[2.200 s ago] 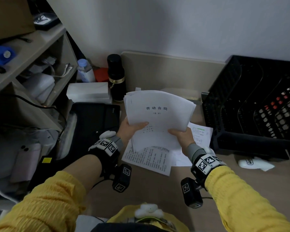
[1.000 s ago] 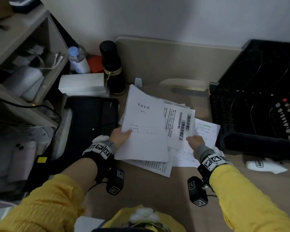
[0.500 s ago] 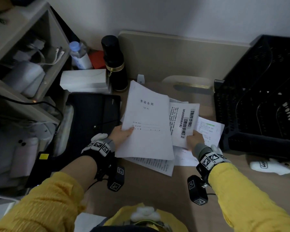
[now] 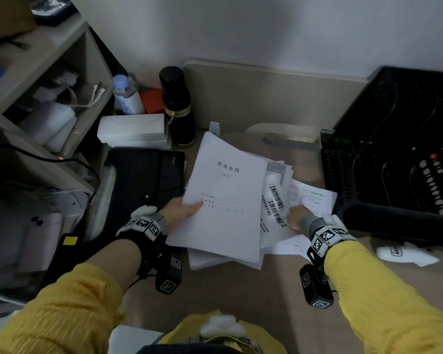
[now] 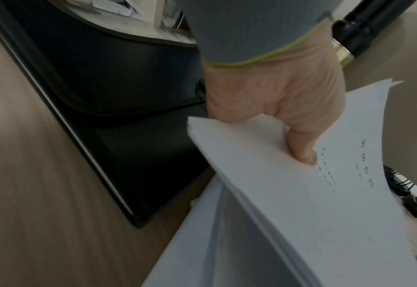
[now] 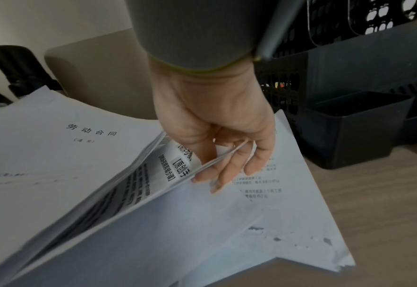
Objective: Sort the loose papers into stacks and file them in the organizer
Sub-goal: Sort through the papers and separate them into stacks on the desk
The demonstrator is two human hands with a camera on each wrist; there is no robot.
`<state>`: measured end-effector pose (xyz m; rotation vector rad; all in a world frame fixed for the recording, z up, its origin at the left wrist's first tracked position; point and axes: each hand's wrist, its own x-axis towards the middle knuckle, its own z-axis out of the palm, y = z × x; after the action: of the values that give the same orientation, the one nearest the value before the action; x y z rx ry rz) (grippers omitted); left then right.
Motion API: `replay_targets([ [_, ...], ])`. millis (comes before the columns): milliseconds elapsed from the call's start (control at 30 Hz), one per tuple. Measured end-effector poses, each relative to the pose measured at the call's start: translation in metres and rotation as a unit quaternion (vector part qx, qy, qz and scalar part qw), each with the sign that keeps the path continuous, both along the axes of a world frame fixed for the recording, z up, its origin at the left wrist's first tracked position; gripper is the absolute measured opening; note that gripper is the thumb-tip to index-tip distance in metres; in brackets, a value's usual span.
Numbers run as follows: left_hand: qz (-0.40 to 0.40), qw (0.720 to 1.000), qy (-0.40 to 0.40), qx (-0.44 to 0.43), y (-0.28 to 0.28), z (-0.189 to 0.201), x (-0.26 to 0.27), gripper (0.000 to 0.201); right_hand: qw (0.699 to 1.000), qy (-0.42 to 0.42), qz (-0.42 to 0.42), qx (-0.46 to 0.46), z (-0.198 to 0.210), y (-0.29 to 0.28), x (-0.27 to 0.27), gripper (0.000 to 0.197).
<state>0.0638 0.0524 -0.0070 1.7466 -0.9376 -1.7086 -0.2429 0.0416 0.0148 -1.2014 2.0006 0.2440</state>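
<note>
A thick white paper stack (image 4: 225, 200) with a printed title page tilts above the desk. My left hand (image 4: 182, 210) grips its left edge, thumb on top (image 5: 300, 147), the stack (image 5: 288, 203) fanning below. My right hand (image 4: 296, 217) pinches the edge of a few bold-printed sheets (image 4: 275, 205) beside the stack. In the right wrist view the fingers (image 6: 217, 174) curl under these printed sheets (image 6: 158, 174) and lift them off a lower text sheet (image 6: 276, 194). More loose papers (image 4: 310, 198) lie underneath. The black mesh organizer (image 4: 394, 149) stands at the right.
A black flask (image 4: 177, 106), a white box (image 4: 133, 131) and a water bottle (image 4: 125, 95) stand behind the papers. A black folder (image 4: 143, 180) lies to the left, by a cluttered shelf unit (image 4: 49, 72). A white object (image 4: 404, 252) lies front right.
The stack came down from both hands and now sits in my left hand alone. My right hand has taken hold of the bold-printed sheets and curled their edge up toward the stack.
</note>
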Motion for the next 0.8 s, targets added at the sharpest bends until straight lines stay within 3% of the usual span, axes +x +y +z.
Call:
replay_targets([
  [233,-0.018,0.998,0.055,0.026,0.001,0.006,0.008,0.034,0.996,0.053,0.074,0.014,-0.001,-0.002,0.002,0.044],
  [333,-0.012,0.997,0.071,0.03,-0.001,0.009,0.009,0.036,0.996,0.064,0.067,0.006,-0.001,-0.011,0.004,0.041],
  [533,0.009,0.998,0.066,0.02,-0.007,0.007,0.013,0.039,0.99,0.125,0.064,-0.015,0.008,-0.034,-0.011,0.041],
  [800,-0.007,0.998,0.058,0.034,-0.005,0.003,0.011,0.027,0.974,0.158,0.165,0.007,0.0,-0.037,0.002,0.043],
])
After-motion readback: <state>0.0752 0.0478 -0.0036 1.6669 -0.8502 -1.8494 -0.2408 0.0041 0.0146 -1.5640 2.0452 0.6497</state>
